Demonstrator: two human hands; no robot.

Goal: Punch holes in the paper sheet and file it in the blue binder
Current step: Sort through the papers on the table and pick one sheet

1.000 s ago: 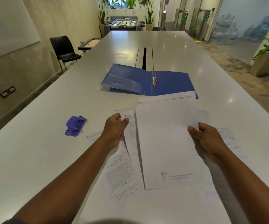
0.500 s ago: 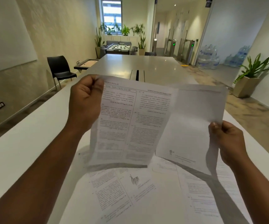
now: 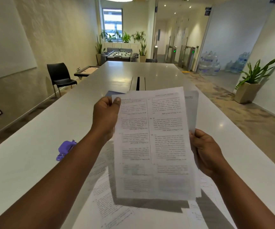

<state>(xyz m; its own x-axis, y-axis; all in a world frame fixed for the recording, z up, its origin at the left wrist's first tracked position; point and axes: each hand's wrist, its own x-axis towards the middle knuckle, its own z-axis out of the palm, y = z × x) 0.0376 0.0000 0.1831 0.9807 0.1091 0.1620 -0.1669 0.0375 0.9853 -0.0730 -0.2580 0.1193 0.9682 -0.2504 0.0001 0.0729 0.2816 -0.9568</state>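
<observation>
Two hands (image 3: 106,116) (image 3: 205,152) holding paper sheets (image 3: 151,142), hiding blue binder (image 3: 114,93)

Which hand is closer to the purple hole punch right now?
Left. The left hand grips the held sheets' top left corner, above and right of the hole punch; the right hand holds their far right edge.

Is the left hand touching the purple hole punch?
Apart. The head view shows the left hand pinching the raised paper sheet, while the purple hole punch sits untouched on the table.
</observation>
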